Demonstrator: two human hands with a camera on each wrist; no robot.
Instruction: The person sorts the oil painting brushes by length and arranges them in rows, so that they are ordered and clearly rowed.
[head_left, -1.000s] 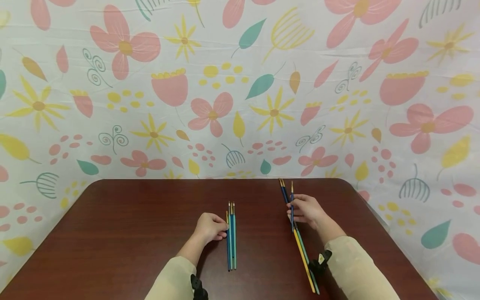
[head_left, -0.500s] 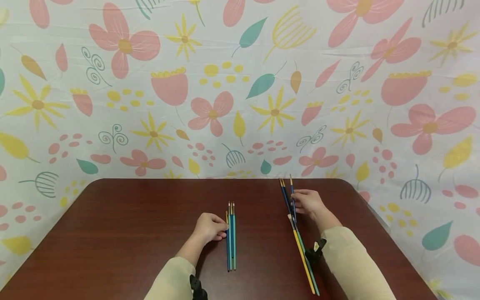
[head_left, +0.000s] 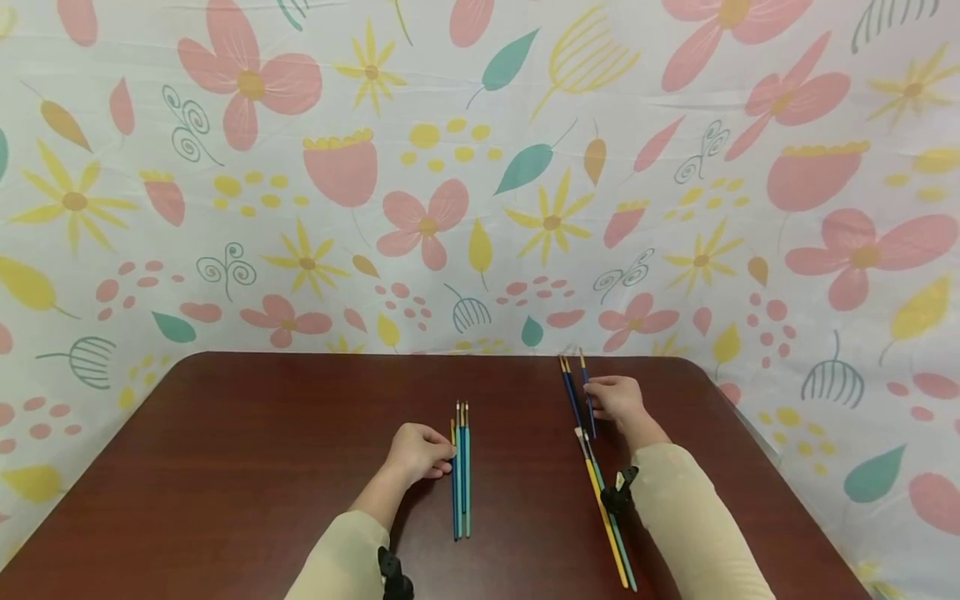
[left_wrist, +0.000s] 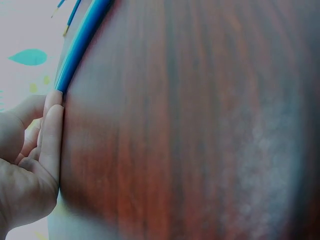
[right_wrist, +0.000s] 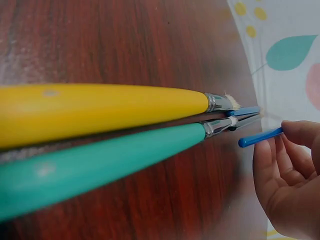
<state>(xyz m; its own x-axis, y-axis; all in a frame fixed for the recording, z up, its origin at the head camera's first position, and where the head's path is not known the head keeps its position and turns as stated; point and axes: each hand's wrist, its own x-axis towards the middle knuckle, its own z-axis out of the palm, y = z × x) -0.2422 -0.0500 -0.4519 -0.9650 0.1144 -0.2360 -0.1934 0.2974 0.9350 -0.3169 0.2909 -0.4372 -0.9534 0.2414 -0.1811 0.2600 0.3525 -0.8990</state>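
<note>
Two bare hands: a left hand and a right hand above a reddish-brown, wood-grained desk.
Landmark: a yellow-handled paintbrush with pale bristles, lying aslant, bristle end away from the person.
Right fingers: pinching a slim, dark-blue-handled paintbrush just beyond the landmark's bristle end; handle end and tip both project past the grip, which probably lets the brush be turned or shifted easily.
Left fingers: bent, pinching a blue-handled paintbrush with a yellowish ferrule, well to the left of the landmark; the hold seems meant to steady the sheaf.
Sheaf: this brush and two slim turquoise-handled paintbrushes with another blue one between them, side by side, tips pointing away, presumably aligned to stay compact.
Companion: a turquoise-handled paintbrush with a metal ferrule, close along the landmark's right side.
Dark pair: two slim, dark-blue paintbrushes, beyond the landmark's bristles; whether they touch them is unclear.
</note>
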